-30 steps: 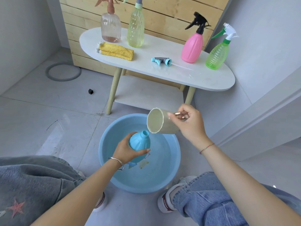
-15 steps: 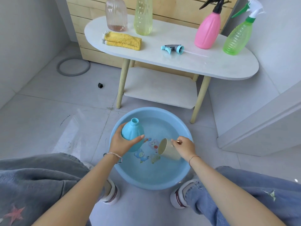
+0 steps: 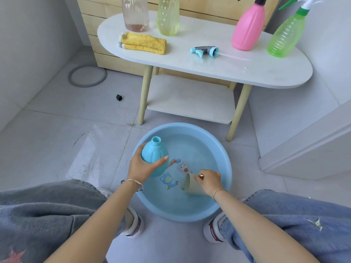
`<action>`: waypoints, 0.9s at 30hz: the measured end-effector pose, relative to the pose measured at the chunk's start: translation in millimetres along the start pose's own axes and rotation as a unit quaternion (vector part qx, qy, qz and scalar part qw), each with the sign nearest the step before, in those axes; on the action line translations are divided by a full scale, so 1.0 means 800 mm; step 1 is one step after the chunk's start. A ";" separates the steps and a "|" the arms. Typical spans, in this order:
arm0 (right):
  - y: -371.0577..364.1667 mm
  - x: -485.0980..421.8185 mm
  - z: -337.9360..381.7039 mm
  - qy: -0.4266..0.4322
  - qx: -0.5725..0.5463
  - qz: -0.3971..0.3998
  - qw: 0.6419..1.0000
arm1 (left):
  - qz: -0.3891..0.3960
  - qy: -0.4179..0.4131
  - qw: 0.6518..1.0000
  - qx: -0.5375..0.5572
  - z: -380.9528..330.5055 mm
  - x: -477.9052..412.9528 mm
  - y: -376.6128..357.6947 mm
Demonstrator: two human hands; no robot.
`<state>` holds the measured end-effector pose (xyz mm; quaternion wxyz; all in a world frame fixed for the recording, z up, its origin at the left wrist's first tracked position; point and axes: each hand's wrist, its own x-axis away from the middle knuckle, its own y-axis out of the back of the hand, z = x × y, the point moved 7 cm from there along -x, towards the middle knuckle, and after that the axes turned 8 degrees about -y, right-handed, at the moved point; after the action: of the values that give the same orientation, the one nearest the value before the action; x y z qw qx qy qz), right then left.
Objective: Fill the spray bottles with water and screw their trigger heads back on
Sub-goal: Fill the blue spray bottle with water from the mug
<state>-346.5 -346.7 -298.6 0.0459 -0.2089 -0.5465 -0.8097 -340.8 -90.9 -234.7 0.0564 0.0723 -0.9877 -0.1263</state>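
The left hand [image 3: 141,168] is wrapping its fingers [image 3: 163,160] round the capless light-blue plastic bottle [image 3: 152,152] at the round blue water basin [image 3: 180,125]; just right of them, the right hand [image 3: 209,180] is pinching a tilted beige cup [image 3: 192,188] by its handle in the water.

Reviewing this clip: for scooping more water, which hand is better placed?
Right. The right hand holds the cup tipped into the basin water; the left hand grips the open blue bottle, upright over the basin.
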 end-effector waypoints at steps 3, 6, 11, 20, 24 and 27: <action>-0.008 0.003 -0.001 -0.025 -0.052 0.022 0.998 | -0.004 0.000 1.000 -0.001 0.001 0.001 0.002; -0.013 0.008 -0.006 -0.075 -0.161 0.043 0.983 | -0.012 0.001 1.000 -0.001 0.003 0.000 0.003; 0.002 0.020 -0.011 -0.113 -0.345 0.041 0.931 | -0.019 -0.004 1.000 0.004 -0.001 0.002 0.006; 0.087 0.040 0.006 -0.079 -0.488 0.010 0.869 | -0.041 -0.019 0.999 0.015 -0.017 0.006 0.011; 0.161 0.051 0.019 -0.041 -0.506 -0.038 0.861 | -0.027 -0.034 0.999 0.027 -0.035 0.011 0.002; 0.211 0.061 0.026 -0.013 -0.510 -0.055 0.858 | -0.012 -0.048 0.998 0.034 -0.049 0.016 -0.009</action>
<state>-333.4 -387.5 -126.9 -0.1186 -0.1829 -0.0685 -0.9736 -347.2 -109.4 -197.4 0.0053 0.0798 -0.9921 -0.0963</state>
